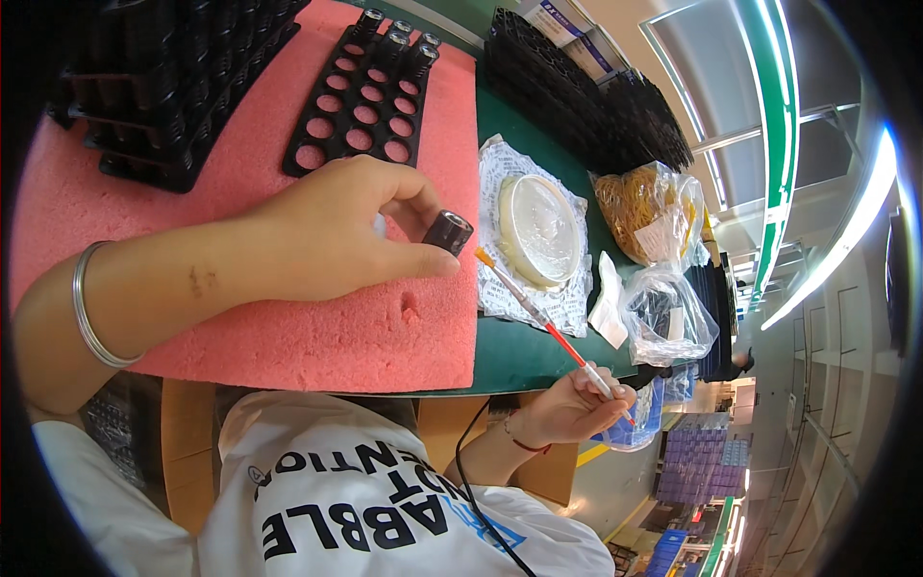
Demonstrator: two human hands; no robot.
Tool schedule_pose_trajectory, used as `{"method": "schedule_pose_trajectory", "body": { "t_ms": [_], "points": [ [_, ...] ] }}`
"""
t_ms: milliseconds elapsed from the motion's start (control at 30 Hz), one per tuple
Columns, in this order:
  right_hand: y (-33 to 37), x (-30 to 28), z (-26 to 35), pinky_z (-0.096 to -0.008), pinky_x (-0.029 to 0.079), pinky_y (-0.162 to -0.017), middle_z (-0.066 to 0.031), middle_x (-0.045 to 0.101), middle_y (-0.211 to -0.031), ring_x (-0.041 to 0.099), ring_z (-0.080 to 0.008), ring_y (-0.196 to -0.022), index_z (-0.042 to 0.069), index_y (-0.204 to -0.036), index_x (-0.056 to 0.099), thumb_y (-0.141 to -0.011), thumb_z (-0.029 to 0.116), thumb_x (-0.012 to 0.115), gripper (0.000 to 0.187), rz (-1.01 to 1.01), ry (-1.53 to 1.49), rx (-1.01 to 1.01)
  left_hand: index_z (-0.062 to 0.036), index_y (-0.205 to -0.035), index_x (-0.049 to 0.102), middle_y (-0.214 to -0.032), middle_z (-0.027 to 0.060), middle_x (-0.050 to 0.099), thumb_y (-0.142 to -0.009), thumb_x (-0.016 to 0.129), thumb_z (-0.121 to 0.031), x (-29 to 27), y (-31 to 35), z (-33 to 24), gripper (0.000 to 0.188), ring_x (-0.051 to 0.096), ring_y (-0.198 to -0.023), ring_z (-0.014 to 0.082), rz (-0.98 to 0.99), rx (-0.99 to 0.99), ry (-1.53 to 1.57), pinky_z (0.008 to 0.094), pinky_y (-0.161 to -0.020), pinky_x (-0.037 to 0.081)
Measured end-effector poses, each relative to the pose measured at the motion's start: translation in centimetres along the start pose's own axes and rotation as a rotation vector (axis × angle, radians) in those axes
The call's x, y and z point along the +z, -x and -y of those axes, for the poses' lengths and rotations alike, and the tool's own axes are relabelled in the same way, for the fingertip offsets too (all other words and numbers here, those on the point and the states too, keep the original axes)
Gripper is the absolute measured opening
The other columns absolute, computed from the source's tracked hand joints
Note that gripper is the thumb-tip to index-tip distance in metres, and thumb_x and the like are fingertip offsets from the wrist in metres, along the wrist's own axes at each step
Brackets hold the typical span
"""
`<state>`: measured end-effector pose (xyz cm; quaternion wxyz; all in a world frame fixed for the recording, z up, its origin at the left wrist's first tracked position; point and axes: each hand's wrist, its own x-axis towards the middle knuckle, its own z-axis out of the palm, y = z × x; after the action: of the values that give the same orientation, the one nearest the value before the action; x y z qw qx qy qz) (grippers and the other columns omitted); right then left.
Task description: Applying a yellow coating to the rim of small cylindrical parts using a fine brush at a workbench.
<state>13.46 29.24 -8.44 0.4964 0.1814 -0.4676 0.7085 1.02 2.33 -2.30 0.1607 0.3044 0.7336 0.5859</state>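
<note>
My left hand is closed around a small black cylinder, its pale round end turned to the right, above a pink foam sheet. Between the thumb and fingers of my right hand is a thin paintbrush with a red and white handle. Its orange bristle tip points up and left, close to the cylinder; whether they touch I cannot tell. Beyond my left hand lies a black tray with round holes, several similar cylinders standing at its far end.
Stacked black trays stand at the left on the foam. Right of the foam, a round, shallow dish rests on printed paper. Further right are a bag of yellowish pieces, a clear bag and black trays on the green table.
</note>
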Motion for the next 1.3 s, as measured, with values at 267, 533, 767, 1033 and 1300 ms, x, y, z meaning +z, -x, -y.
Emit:
{"method": "schedule_pose_trajectory", "body": {
  "t_ms": [267,533,767,1033,1300],
  "points": [
    [0.0,0.4,0.0,-0.0227,0.036,-0.055,-0.0016,0.054,-0.072,0.044,-0.0106,-0.06,0.006,-0.084,0.049,-0.085,0.024,0.05,0.017,0.011,0.054,-0.017,-0.0007,-0.082,0.053,-0.079,0.0036,0.057,-0.068,0.069,-0.015,0.4,-0.1,0.0,0.025,0.053,-0.076,0.0099,-0.012,-0.003,0.018,0.0225,-0.07,0.043],
    [0.0,0.7,-0.1,-0.0173,0.038,-0.053,-0.0009,0.049,-0.07,0.046,-0.0104,-0.063,0.006,-0.082,0.047,-0.085,0.021,0.05,0.015,-0.026,0.191,-0.025,-0.0003,-0.088,0.054,-0.084,0.0055,0.057,-0.071,0.065,-0.013,0.2,-0.1,0.3,0.024,0.053,-0.082,0.0119,0.011,0.028,-0.028,0.0244,-0.074,0.042],
    [0.0,1.4,-0.3,-0.0169,0.034,-0.051,-0.0006,0.048,-0.071,0.043,-0.009,-0.061,0.005,-0.079,0.046,-0.084,0.022,0.052,0.019,0.003,0.273,-0.024,0.0008,-0.093,0.053,-0.088,0.0067,0.058,-0.072,0.062,-0.009,-0.2,0.0,0.4,0.025,0.054,-0.084,0.0128,0.031,0.006,0.016,0.0247,-0.076,0.042],
    [-0.2,1.3,0.0,-0.0143,0.034,-0.051,0.0008,0.042,-0.065,0.04,-0.0054,-0.058,0.007,-0.071,0.04,-0.084,0.023,0.051,0.023,-0.181,0.131,-0.012,0.001,-0.092,0.054,-0.085,0.0069,0.058,-0.069,0.065,-0.01,0.3,0.3,-0.5,0.028,0.053,-0.081,0.0113,-0.075,0.063,-0.054,0.0236,-0.072,0.041],
    [0.0,2.0,0.1,-0.0166,0.024,-0.047,0.0004,0.033,-0.061,0.033,-0.0075,-0.054,0.007,-0.074,0.037,-0.085,0.028,0.048,0.026,-0.206,0.333,-0.079,-0.0051,-0.087,0.057,-0.074,0.0028,0.058,-0.059,0.07,-0.007,-1.7,1.9,-5.1,0.031,0.041,-0.046,0.0079,-0.418,0.649,-0.699,0.0205,-0.04,0.032]
  ]
}}
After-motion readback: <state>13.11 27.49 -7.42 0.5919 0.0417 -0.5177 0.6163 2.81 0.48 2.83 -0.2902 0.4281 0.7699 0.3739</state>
